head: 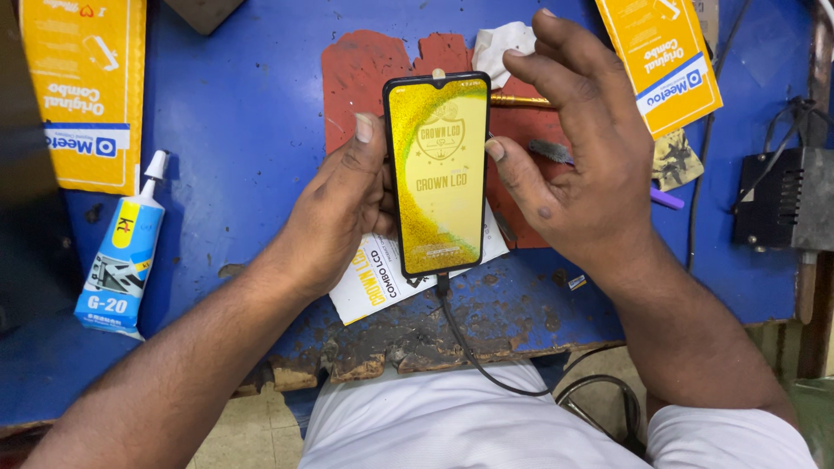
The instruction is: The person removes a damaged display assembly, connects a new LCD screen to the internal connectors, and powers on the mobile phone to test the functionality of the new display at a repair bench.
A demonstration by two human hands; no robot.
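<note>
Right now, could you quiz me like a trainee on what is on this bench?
1. True or false: a cable is plugged into the bottom of the phone.
2. Which hand grips the phone: A the left hand, B the right hand?
3. What lies at the far left of the blue workbench?

Key: 1 true, the black cable. 2 A; the right thumb only touches its edge. 3 A glue tube.
</note>
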